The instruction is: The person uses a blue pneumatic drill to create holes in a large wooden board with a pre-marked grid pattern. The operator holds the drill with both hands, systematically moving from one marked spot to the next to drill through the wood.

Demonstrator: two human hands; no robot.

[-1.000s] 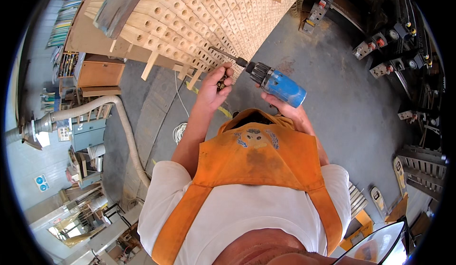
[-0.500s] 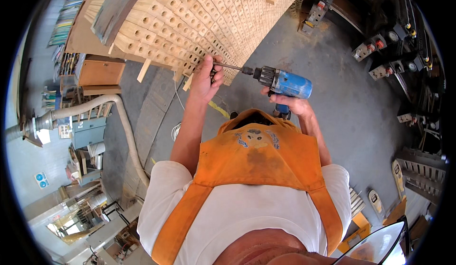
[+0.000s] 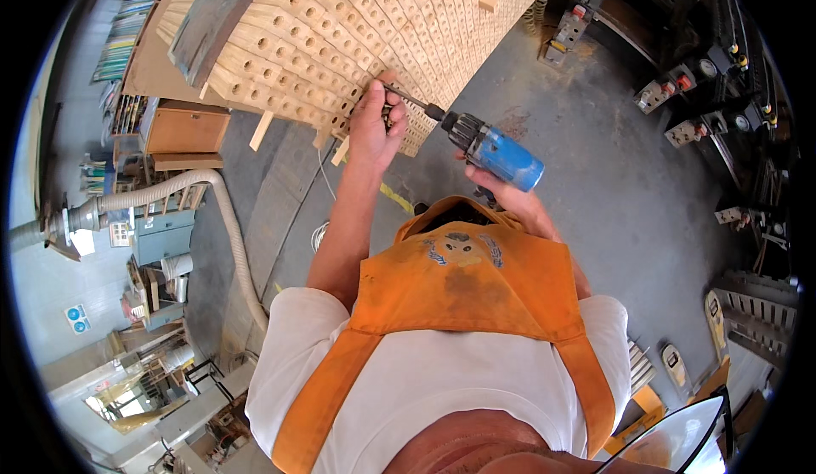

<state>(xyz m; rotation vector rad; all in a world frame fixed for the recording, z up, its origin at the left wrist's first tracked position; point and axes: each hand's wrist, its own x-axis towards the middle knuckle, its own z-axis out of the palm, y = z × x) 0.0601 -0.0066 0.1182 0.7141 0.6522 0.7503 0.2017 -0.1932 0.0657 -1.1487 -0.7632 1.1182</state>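
Note:
My right hand (image 3: pixel 503 190) grips the handle of a blue and black power drill (image 3: pixel 503 156), which is tilted with its nose up and to the left. From its chuck a long thin driver bit (image 3: pixel 410 97) reaches to the fingertips of my left hand (image 3: pixel 374 130). The left fingers are curled around small dark, brassy metal pieces (image 3: pixel 388 115), too small to name surely, and thumb and forefinger are at the bit's tip. Just beyond is a large pale wooden panel (image 3: pixel 340 28) with rows of round holes; some holes near my left hand look dark inside.
A weathered board (image 3: pixel 223 19) lies across the panel's left part, and a small wooden block (image 3: pixel 487 3) rests on its right. Wood strips (image 3: pixel 262 130) jut from its lower edge. A ribbed hose (image 3: pixel 228 227) curves at left. Dark machinery (image 3: pixel 680 91) stands along the right.
The drill has swung so its rear is lower and its bit slopes up to the left. My right hand has moved slightly left and down with it. My left hand stays by the bit's tip.

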